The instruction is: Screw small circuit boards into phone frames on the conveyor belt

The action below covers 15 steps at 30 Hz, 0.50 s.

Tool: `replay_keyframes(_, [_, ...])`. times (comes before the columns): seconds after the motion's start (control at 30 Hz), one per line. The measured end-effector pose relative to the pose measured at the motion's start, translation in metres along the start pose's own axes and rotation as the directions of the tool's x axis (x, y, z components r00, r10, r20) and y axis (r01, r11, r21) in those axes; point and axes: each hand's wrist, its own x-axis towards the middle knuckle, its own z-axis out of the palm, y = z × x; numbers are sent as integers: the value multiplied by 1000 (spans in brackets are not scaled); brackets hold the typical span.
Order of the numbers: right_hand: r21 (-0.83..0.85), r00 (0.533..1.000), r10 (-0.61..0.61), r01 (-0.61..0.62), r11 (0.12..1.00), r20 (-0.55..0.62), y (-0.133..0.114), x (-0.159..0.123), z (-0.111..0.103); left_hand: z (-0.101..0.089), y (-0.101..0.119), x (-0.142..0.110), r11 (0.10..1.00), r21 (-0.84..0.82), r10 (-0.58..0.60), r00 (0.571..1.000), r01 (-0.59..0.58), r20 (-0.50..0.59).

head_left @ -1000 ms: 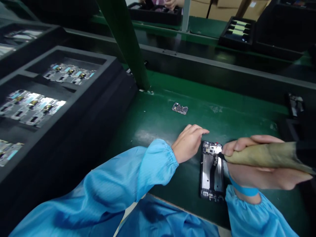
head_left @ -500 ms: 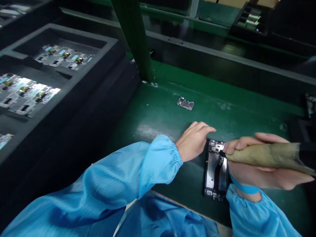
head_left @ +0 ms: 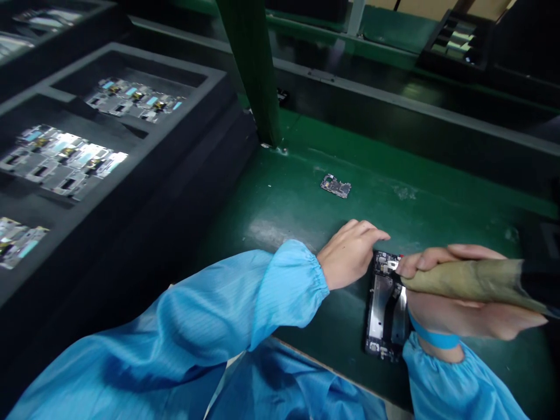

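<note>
An opened phone (head_left: 380,315) lies on the green bench, its inner metal plate and a dark ribbon cable exposed. My left hand (head_left: 350,254) is beside the phone's upper left edge, one finger stretched past its top corner. The other fingers curl under, partly hidden; I see nothing held there, and contact with the phone is unclear. My right hand (head_left: 441,315) grips an electric screwdriver (head_left: 464,279) with a yellowish wrapped body. Its dark tip points at the phone's upper part, and hand and tool cover the phone's right side. A loose circuit board (head_left: 336,186) lies farther back.
On the left stand black foam trays (head_left: 184,93) holding several rows of metal phone parts (head_left: 65,160). A green post (head_left: 251,70) rises at the bench's back left. A ledge (head_left: 394,96) runs along the back, with a dark tray (head_left: 455,41) beyond.
The whole view has shifted slightly, so things appear a little farther right. Both hands keep nearly the same places about the phone, and the screwdriver stays in my right hand.
</note>
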Motion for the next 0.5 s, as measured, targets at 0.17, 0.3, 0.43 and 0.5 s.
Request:
replay_keyframes(0.17, [37,991,-114,112,993,74,11,-2,8,-4,0,1,999,41,13,1000,-14,19])
replay_keyframes(0.3, [49,985,-116,111,993,127,-2,12,-5,1,16,-15,979,167,101,989,-118,105])
replay_keyframes(0.43, [-35,936,-339,337,941,-98,-18,35,-36,18,35,-40,825,47,511,779,-563,364])
replay_keyframes(0.5, [-110,910,-351,335,936,-222,-21,43,-47,21,35,-40,782,89,526,730,-617,436])
